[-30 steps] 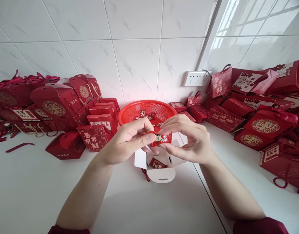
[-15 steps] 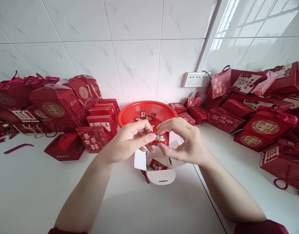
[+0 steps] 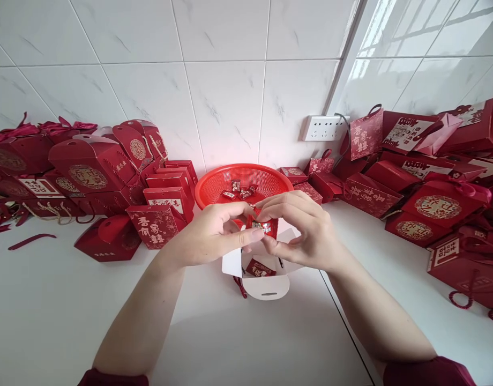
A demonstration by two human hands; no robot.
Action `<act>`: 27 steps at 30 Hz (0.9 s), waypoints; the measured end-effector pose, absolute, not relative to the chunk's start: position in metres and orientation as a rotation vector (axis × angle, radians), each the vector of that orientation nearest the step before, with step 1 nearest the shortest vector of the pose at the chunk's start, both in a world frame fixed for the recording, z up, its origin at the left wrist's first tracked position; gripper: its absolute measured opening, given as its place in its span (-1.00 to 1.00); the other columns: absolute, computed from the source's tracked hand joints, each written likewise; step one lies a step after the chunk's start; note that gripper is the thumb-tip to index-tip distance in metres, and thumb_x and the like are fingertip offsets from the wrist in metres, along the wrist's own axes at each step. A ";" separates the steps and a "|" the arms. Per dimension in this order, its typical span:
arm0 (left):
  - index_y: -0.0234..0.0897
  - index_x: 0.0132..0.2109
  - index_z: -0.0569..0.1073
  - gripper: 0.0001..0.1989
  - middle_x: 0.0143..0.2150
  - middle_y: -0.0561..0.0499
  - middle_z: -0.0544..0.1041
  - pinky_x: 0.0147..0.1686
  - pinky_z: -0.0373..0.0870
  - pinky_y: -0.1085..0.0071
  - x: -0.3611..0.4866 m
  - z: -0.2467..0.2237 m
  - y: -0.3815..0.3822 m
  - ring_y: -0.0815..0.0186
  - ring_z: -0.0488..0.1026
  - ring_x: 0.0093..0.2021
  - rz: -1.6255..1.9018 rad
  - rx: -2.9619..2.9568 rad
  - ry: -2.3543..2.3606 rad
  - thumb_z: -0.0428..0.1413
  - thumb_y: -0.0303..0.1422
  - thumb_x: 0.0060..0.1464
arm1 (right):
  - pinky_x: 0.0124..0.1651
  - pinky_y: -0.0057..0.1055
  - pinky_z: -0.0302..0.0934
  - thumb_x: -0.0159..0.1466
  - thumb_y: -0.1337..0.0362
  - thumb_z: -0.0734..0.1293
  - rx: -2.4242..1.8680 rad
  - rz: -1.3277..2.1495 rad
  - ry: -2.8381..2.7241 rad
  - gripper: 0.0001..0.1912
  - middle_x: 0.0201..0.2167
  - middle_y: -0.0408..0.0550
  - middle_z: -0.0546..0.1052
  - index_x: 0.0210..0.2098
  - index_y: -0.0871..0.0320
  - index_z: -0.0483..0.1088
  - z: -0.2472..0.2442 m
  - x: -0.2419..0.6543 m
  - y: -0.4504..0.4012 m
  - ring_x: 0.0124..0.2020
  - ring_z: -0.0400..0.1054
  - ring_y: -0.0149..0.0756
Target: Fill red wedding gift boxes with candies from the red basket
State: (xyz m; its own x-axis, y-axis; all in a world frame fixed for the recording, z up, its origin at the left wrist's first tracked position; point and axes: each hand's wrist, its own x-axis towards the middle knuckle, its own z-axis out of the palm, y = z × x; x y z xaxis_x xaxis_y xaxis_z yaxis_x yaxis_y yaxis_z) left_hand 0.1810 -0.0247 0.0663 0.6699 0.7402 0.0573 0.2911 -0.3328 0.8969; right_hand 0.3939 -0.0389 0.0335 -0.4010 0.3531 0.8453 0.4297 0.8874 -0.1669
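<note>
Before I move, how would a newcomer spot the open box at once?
Start at the big red basket near the tiled wall. In front of it, below the left hand and right hand, sits the open box. Its spread white flaps and the small dark red packet inside set it apart from the red boxes piled at both sides.

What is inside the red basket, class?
Several small dark red packets lie in the basket. The left hand and right hand cover its near part; contents there cannot be seen.
</note>
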 end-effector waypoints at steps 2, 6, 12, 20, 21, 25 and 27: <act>-0.20 -0.15 0.48 -0.84 -0.25 0.05 0.53 -0.32 0.49 0.45 0.182 0.066 -0.025 0.33 0.54 -0.28 0.609 1.918 0.802 0.20 -0.24 0.18 | -0.09 -0.19 0.28 0.25 0.37 0.38 -0.577 -0.052 -2.041 -0.80 -0.20 -0.03 0.56 -0.14 0.07 0.36 0.032 0.394 -0.038 -0.13 0.46 -0.17; -0.23 -0.20 0.50 -0.82 -0.28 0.05 0.50 -0.29 0.48 0.44 0.184 0.067 -0.027 0.34 0.50 -0.28 0.683 1.890 0.807 0.18 -0.21 0.20 | -0.04 -0.16 0.30 0.27 0.34 0.38 -0.589 -0.008 -2.068 -0.73 -0.09 0.03 0.52 -0.04 0.09 0.33 0.031 0.393 -0.038 -0.03 0.40 -0.13; -0.25 -0.18 0.51 -0.78 -0.23 0.01 0.55 -0.23 0.50 0.38 0.182 0.070 -0.027 0.28 0.53 -0.23 0.663 1.921 0.850 0.17 -0.17 0.20 | -0.06 -0.16 0.32 0.29 0.38 0.35 -0.595 0.003 -2.083 -0.76 -0.12 0.01 0.49 -0.06 0.09 0.34 0.031 0.393 -0.038 -0.07 0.39 -0.15; -0.20 -0.32 0.47 -0.60 -0.31 0.07 0.56 -0.37 0.34 0.41 0.175 0.070 -0.017 0.31 0.48 -0.32 0.567 2.250 1.348 0.05 0.04 0.21 | -0.06 -0.19 0.36 0.23 0.55 0.31 -0.658 -0.089 -1.947 -0.66 -0.17 -0.03 0.50 -0.08 0.07 0.34 0.039 0.410 -0.041 -0.10 0.41 -0.18; -0.21 -0.37 0.45 -0.56 -0.38 0.07 0.54 -0.43 0.28 0.40 0.174 0.067 -0.014 0.31 0.45 -0.39 0.493 2.304 1.457 0.03 0.06 0.20 | -0.07 -0.19 0.36 0.22 0.55 0.31 -0.669 -0.084 -1.923 -0.67 -0.18 -0.04 0.50 -0.10 0.06 0.34 0.040 0.412 -0.041 -0.10 0.42 -0.17; -0.23 -0.51 0.39 -0.46 -0.57 0.04 0.40 -0.52 0.08 0.38 0.173 0.048 0.004 0.31 0.31 -0.55 0.015 2.389 1.657 0.04 0.16 0.08 | -0.16 -0.19 0.39 0.18 0.55 0.35 -0.664 -0.019 -1.828 -0.67 -0.22 -0.07 0.48 -0.17 0.04 0.31 0.040 0.418 -0.043 -0.15 0.45 -0.16; -0.24 -0.55 0.37 -0.43 -0.59 0.03 0.38 -0.52 0.06 0.38 0.174 0.036 0.015 0.33 0.29 -0.57 -0.174 2.357 1.632 0.09 0.20 -0.02 | -0.17 -0.18 0.39 0.17 0.54 0.36 -0.651 -0.023 -1.815 -0.67 -0.23 -0.08 0.48 -0.19 0.02 0.30 0.040 0.419 -0.042 -0.17 0.45 -0.16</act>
